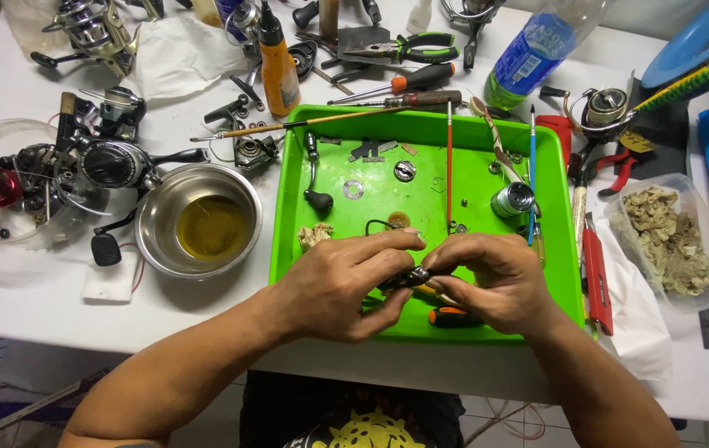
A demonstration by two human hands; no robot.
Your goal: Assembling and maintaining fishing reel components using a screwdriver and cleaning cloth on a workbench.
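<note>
Over the near part of a bright green tray (553, 207), both my hands close around a small dark metal reel part (411, 277). My left hand (342, 282) grips it from the left, thumb below and fingers curled over it. From the right, my right hand (491, 278) pinches the same part with its fingertips. An orange-handled screwdriver (454, 316) lies in the tray just under my right hand. Most of the part is hidden by my fingers.
In the tray lie a black reel handle (314, 178), washers, a silver spool (512, 199) and thin brushes. Left of it stands a steel bowl of yellowish liquid (201, 220), with stripped reels beyond. Pliers, screwdrivers, an orange bottle (278, 66) and a plastic tub of scraps (670, 241) crowd the table.
</note>
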